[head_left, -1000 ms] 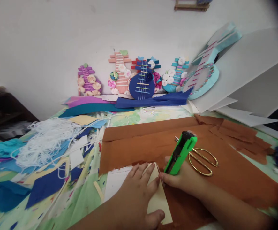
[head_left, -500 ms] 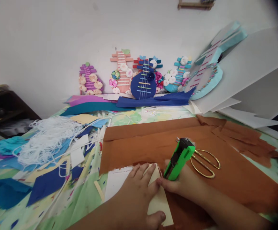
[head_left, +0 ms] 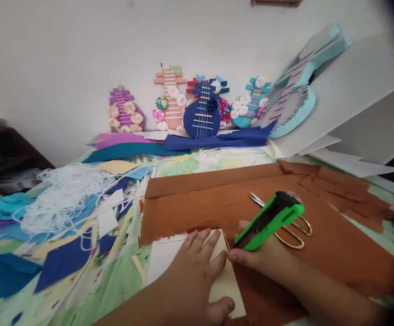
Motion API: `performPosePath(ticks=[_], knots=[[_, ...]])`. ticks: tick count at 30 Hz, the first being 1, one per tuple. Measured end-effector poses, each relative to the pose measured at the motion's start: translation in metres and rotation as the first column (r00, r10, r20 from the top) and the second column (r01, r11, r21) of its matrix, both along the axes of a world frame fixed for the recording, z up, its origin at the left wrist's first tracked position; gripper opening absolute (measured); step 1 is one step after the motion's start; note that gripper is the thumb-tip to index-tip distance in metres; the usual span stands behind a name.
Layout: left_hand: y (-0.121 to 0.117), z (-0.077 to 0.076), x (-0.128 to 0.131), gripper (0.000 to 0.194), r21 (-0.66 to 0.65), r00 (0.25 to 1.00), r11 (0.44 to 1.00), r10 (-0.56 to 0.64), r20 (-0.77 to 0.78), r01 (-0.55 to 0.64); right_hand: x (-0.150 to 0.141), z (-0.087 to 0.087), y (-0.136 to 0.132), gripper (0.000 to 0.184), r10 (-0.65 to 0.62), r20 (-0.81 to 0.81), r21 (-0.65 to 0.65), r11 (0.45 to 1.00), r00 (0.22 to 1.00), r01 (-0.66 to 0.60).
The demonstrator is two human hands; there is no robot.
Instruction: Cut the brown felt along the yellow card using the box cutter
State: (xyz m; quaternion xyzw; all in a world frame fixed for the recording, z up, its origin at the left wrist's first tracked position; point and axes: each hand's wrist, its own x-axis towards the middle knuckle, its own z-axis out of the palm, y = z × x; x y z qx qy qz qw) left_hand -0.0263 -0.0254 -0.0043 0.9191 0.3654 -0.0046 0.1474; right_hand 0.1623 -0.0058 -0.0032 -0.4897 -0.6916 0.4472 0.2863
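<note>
My left hand [head_left: 200, 283] lies flat with fingers spread, pressing on a cream card [head_left: 226, 286] and on a white sheet [head_left: 163, 253] beside it. In my right hand [head_left: 268, 258] is a green and black utility knife [head_left: 268, 222], leaning to the right. Its lower end is near the card's right edge; the blade is hidden. Brown crepe paper [head_left: 200, 203] spreads around and beneath both hands. Gold-handled scissors [head_left: 293, 237] rest on the brown paper just behind the knife, partly covered by it.
White string [head_left: 68, 194] lies tangled at the left among blue paper scraps [head_left: 63, 267]. Several decorated paper guitars, one dark blue [head_left: 201, 117], stand against the wall. A larger light-blue guitar [head_left: 298, 113] leans at the right beside white boards [head_left: 359, 99].
The utility knife has tipped to the right and lower, baring the scissors' blades. My right hand has shifted slightly right; my left hand stays pressed on the card.
</note>
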Motion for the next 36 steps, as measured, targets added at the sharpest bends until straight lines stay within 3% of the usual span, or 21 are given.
performPosePath(ticks=[8, 19, 31, 36], knots=[[-0.0017, -0.0058, -0.0014, 0.064, 0.041, 0.996, 0.999, 0.011, 0.085, -0.015, -0.0002, 0.0012, -0.0020, 0.034, 0.074, 0.011, -0.056, 0.996, 0.997, -0.073], [-0.0012, -0.0018, -0.0002, 0.070, 0.021, 1.000, 1.000, 0.007, 0.028, -0.007, -0.0015, 0.0048, 0.0013, 0.040, 0.081, 0.026, -0.034, 0.996, 0.996, -0.080], [-0.0007, -0.0018, -0.0001, 0.068, 0.032, 0.999, 0.999, 0.010, 0.036, -0.011, -0.0011, -0.0012, 0.0000, 0.036, 0.067, 0.063, -0.008, 0.998, 0.996, -0.067], [-0.0001, -0.0003, 0.0005, 0.067, 0.011, 1.000, 1.000, 0.007, 0.029, -0.007, -0.0053, 0.0045, -0.0017, 0.029, 0.062, 0.154, 0.027, 0.997, 0.986, -0.067]])
